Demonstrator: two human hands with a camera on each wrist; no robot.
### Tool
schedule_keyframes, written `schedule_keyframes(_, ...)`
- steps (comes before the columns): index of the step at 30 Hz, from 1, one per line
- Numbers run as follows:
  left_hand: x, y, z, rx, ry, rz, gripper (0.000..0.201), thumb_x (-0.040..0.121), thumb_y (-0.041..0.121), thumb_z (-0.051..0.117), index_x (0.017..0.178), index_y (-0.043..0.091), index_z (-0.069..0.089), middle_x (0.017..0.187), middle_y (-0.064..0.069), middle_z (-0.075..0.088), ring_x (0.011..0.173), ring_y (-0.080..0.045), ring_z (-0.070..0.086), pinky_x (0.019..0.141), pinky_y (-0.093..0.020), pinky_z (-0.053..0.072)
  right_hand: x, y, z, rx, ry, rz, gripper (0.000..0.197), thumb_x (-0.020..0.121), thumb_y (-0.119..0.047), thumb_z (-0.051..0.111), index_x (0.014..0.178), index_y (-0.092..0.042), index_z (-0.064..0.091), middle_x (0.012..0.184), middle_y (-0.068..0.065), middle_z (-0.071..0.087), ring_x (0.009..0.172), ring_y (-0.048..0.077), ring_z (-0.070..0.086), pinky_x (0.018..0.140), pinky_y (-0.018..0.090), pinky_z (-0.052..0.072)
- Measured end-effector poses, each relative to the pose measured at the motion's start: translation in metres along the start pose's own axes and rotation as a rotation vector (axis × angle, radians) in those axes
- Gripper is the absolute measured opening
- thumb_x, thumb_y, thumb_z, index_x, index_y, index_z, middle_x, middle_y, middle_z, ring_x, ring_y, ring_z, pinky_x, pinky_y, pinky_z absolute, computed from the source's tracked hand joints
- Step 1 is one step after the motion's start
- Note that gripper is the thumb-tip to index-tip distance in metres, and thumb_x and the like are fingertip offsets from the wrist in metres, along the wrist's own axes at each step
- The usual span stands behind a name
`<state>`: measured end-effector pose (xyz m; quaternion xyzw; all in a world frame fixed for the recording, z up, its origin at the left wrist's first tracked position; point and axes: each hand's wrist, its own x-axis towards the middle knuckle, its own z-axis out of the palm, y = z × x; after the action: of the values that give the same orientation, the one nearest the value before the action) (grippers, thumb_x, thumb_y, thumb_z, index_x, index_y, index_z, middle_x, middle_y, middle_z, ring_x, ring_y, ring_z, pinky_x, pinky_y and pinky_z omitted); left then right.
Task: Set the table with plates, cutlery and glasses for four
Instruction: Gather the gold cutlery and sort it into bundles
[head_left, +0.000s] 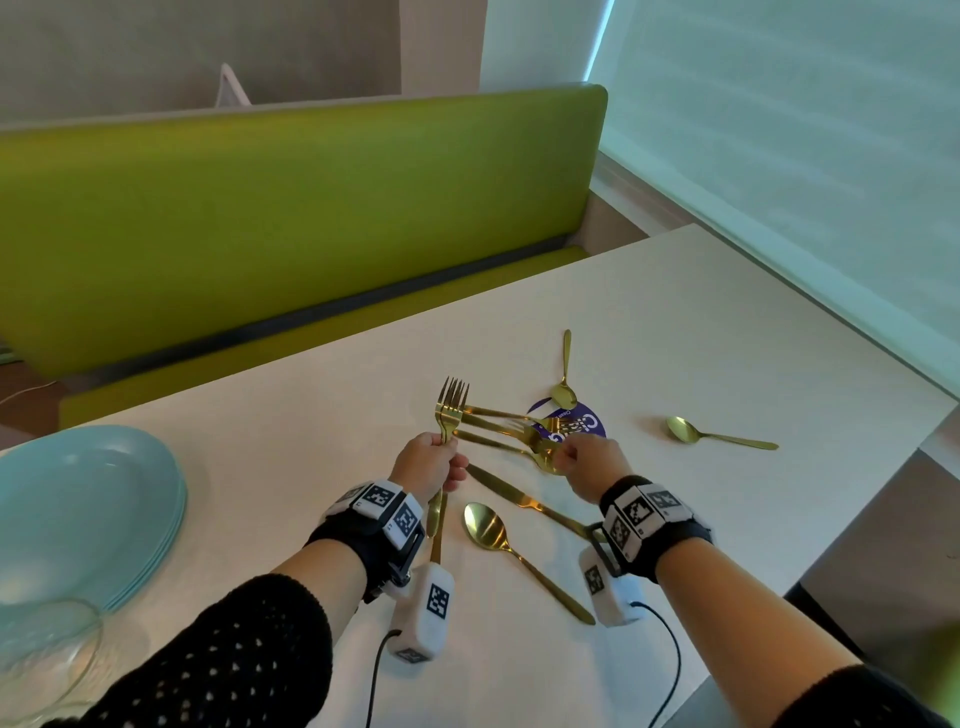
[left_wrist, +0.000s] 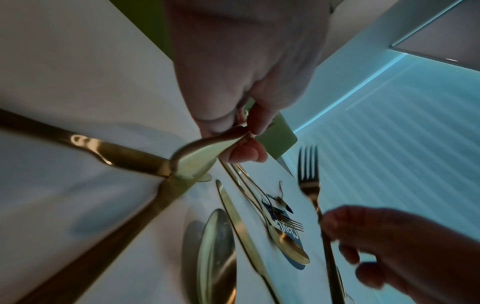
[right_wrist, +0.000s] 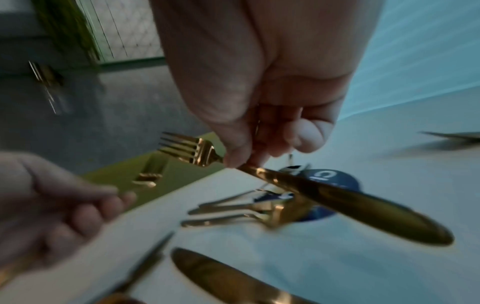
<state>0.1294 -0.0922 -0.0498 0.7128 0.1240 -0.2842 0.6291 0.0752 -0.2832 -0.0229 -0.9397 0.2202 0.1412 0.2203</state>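
My left hand (head_left: 441, 460) grips two gold forks (head_left: 451, 402) by their stems, tines pointing up; in the left wrist view the left hand (left_wrist: 246, 135) pinches them and their handles (left_wrist: 124, 156) cross. My right hand (head_left: 569, 457) pinches another gold fork (right_wrist: 324, 195) near its neck, just above the pile; the right hand (right_wrist: 241, 160) shows thumb and fingertips on it, tines (right_wrist: 182, 148) pointing left. On the white table (head_left: 701, 338) lie gold knives (head_left: 493, 415), a knife (head_left: 524, 501) and three spoons (head_left: 485, 525) (head_left: 565, 392) (head_left: 685, 430).
A stack of turquoise plates (head_left: 78, 509) sits at the table's left, with a clear glass bowl (head_left: 47, 654) in front of it. A round purple sticker (head_left: 589, 423) lies under the cutlery pile. A green bench (head_left: 285, 218) runs behind the table. The table edge drops off at right.
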Motion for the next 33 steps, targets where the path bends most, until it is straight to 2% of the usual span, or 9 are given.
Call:
schedule_keyframes(3,-0.002,0.004,0.001,-0.078,-0.035,0.0,0.016,0.099,0.012,0.043,0.109,0.003,0.052,0.081,-0.008,0.06,0.065,-0.016,0.059,0.059,-0.025,0.05,0.002,-0.029,-0.002,0.277,-0.057,-0.027,0.014,0.094,-0.023,0.052,0.087,-0.016,0.061,0.078,-0.004,0.059,0.072,0.012,0.052,0.065,0.023,0.042)
schedule_keyframes(7,-0.005,0.007,0.003,-0.128,-0.072,0.012,0.01,0.099,0.011,0.043,0.102,0.005,0.051,0.088,-0.009,0.061,0.071,-0.019,0.063,0.065,-0.029,0.054,0.002,-0.056,0.01,0.724,-0.257,0.085,0.012,0.093,-0.022,0.057,0.084,-0.016,0.061,0.079,0.0,0.062,0.055,0.009,0.047,0.051,0.02,0.042)
schedule_keyframes(12,-0.007,0.009,-0.001,-0.172,-0.11,0.002,0.013,0.098,0.008,0.042,0.1,0.004,0.054,0.085,-0.013,0.063,0.071,-0.025,0.063,0.067,-0.037,0.056,0.005,-0.072,0.03,0.881,-0.397,0.109,0.018,0.094,-0.019,0.054,0.079,-0.013,0.062,0.069,0.005,0.059,0.046,0.008,0.045,0.041,0.017,0.034)
schedule_keyframes(14,-0.009,0.01,-0.002,-0.199,-0.12,-0.007,0.015,0.099,0.01,0.04,0.098,0.005,0.054,0.081,-0.014,0.061,0.069,-0.025,0.063,0.064,-0.035,0.056,0.008,-0.074,0.036,0.868,-0.397,0.131,0.019,0.094,-0.02,0.054,0.077,-0.014,0.062,0.068,0.005,0.058,0.048,0.011,0.045,0.042,0.018,0.033)
schedule_keyframes(21,-0.01,0.012,-0.005,-0.192,-0.139,-0.02,0.019,0.101,0.009,0.033,0.102,0.003,0.05,0.085,-0.017,0.061,0.075,-0.029,0.061,0.082,-0.043,0.054,0.01,-0.081,0.042,0.856,-0.336,0.137,0.02,0.091,-0.017,0.059,0.071,-0.014,0.061,0.06,0.001,0.059,0.042,0.01,0.045,0.038,0.019,0.033)
schedule_keyframes(24,-0.01,0.013,-0.005,-0.137,-0.132,-0.023,0.021,0.102,0.013,0.031,0.097,0.007,0.05,0.078,-0.011,0.06,0.061,-0.022,0.058,0.061,-0.032,0.054,0.011,-0.084,0.038,0.879,-0.318,0.15,0.018,0.09,-0.016,0.06,0.073,-0.012,0.061,0.063,0.002,0.06,0.036,0.008,0.044,0.037,0.019,0.032)
schedule_keyframes(26,-0.007,0.012,-0.006,-0.099,-0.126,-0.032,0.023,0.102,0.014,0.029,0.093,0.009,0.049,0.076,-0.01,0.057,0.054,-0.018,0.053,0.048,-0.025,0.045,0.013,-0.085,0.034,0.822,-0.314,0.12,0.018,0.089,-0.017,0.062,0.072,-0.013,0.061,0.067,0.002,0.061,0.036,0.007,0.045,0.036,0.018,0.034)
schedule_keyframes(31,-0.001,0.015,-0.017,-0.093,-0.061,-0.061,0.025,0.102,0.012,0.028,0.09,0.008,0.05,0.066,-0.005,0.047,0.049,-0.011,0.037,0.036,-0.017,0.028,0.044,-0.073,0.012,0.385,-0.123,-0.004,0.022,0.084,-0.036,0.065,0.071,-0.02,0.059,0.078,-0.001,0.062,0.07,0.013,0.054,0.06,0.022,0.046)
schedule_keyframes(33,0.001,0.016,-0.024,-0.094,-0.037,-0.073,0.025,0.102,0.013,0.029,0.09,0.009,0.051,0.065,-0.004,0.046,0.05,-0.011,0.038,0.037,-0.017,0.03,0.06,-0.062,0.001,0.224,-0.042,0.023,0.019,0.089,-0.032,0.06,0.087,-0.015,0.067,0.091,0.001,0.064,0.081,0.014,0.056,0.069,0.022,0.048)
